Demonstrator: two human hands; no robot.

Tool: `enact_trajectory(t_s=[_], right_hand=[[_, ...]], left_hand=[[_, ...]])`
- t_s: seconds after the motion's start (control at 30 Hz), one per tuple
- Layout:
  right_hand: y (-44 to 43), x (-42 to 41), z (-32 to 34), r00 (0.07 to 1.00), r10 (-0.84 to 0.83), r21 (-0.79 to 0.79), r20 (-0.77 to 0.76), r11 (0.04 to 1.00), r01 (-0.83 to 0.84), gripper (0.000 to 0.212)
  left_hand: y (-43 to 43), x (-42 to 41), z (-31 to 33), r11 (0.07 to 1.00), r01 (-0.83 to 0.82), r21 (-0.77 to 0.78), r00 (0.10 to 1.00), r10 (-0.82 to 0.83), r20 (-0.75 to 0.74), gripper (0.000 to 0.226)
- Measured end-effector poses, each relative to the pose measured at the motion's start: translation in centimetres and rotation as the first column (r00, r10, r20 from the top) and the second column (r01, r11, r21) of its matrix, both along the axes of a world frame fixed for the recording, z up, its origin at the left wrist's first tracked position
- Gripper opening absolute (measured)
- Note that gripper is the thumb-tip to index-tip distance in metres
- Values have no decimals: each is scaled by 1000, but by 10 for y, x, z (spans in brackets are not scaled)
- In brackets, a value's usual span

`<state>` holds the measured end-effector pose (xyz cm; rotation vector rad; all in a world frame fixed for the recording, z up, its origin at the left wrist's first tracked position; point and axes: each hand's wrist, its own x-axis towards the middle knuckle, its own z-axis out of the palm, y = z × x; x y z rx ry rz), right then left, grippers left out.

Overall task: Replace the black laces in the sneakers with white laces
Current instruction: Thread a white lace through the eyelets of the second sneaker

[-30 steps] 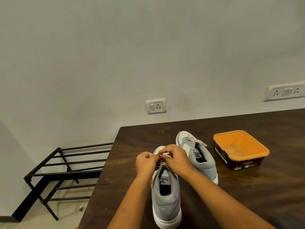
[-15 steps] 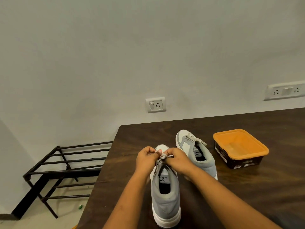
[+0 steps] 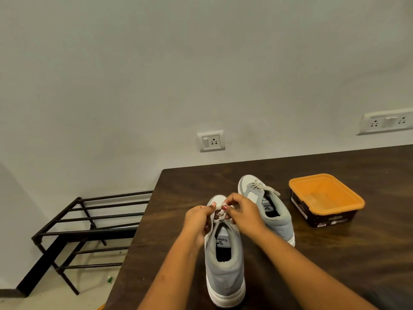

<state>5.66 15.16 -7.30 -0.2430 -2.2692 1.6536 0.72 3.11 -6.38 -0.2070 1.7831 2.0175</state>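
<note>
Hands (image 3: 197, 220) (image 3: 242, 214) | pinch white lace (image 3: 220, 217) | near sneaker (image 3: 224, 271)

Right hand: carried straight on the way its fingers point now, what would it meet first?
The right hand pinches the white lace on the near sneaker. Straight beyond that, it would likely meet the left hand, though depth is unclear.

Home room, shoe rack (image 3: 89, 233), wall socket (image 3: 211, 141)
</note>
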Motion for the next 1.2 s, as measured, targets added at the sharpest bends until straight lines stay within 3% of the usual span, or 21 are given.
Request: enact_trajectory(t_s=[0.1,0.2,0.37,0.5,0.63,0.8,1.2], right_hand=[[-2,6,-1,997,17,-300,75,954,6,10],[1,13,-5,996,12,-533,87,845,36,15],[3,19,-6,993,-2,-726,118,682,87,21],[4,20,-8,991,-22,-730,132,674,112,21],[5,19,-9,990,-41,-668,131,734,119,21],[12,20,-7,989,-64,-560,136,818,130,22],[16,23,-7,985,-48,-429,163,896,114,18]], left_hand=[[-4,-6,-1,996,-60,73,996,54,71,24],[-12,-11,-7,994,-77,76,993,70,92,25],[-19,-11,-11,996,-27,86,1000,25,18,30],[-24,-10,-16,993,44,-113,984,-62,-165,29],[-26,-13,-16,955,30,-297,924,-139,-356,28],[-34,-23,-22,855,3,-519,844,-280,-457,24],[-38,-24,-26,847,-45,-530,855,-242,-459,25]])
